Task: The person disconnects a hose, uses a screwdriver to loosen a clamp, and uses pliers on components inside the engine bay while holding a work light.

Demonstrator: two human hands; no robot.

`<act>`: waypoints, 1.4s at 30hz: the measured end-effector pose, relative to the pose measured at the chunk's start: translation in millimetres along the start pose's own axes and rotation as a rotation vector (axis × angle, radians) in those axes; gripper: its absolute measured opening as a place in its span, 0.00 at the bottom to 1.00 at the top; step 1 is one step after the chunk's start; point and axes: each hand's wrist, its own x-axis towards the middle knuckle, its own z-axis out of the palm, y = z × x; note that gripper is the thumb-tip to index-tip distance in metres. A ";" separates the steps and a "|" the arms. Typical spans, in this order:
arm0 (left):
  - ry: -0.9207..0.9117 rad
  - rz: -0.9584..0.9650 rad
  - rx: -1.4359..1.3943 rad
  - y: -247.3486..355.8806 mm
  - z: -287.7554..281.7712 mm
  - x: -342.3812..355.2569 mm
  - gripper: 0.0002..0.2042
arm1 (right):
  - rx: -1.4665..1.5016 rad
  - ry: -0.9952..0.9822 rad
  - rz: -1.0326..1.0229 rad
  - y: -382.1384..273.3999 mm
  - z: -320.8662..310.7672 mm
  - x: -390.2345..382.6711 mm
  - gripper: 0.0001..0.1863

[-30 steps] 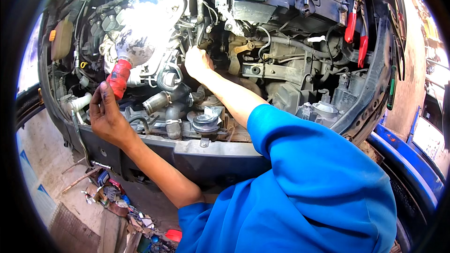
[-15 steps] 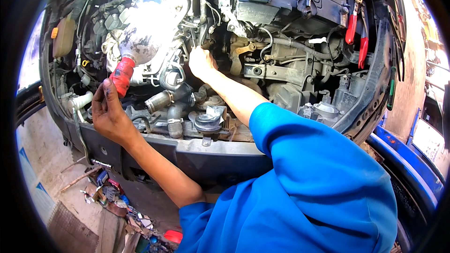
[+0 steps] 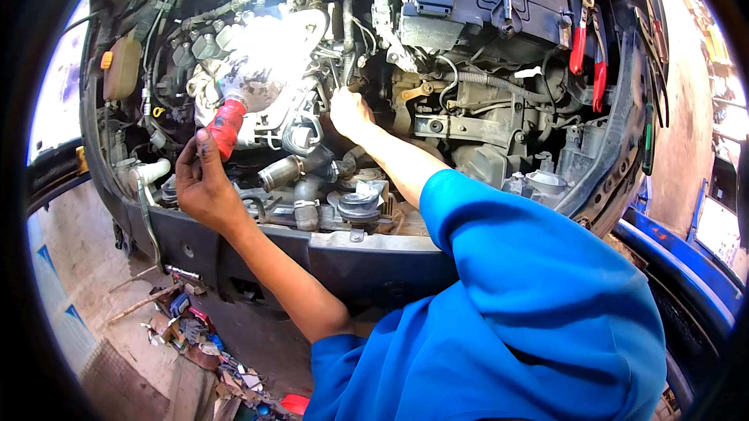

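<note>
One red cylinder (image 3: 226, 128) is grasped by the left hand (image 3: 204, 191); whether the right hand (image 3: 352, 114) grips anything cannot be told. The battery (image 3: 540, 14) is labelled.

Head-worn fisheye, downward over engine bay (image 3: 378, 242)

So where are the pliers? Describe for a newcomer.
In the open engine bay, find the big dark battery at the picture's upper right. The pliers are just right of it, handles downward; two bright red grips stand out from the dark parts around.
</note>
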 end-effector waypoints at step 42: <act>-0.123 0.279 -0.054 17.9 -7.9 -15.1 0.22 | -0.617 -0.492 -0.597 1.5 -179.1 -111.9 0.13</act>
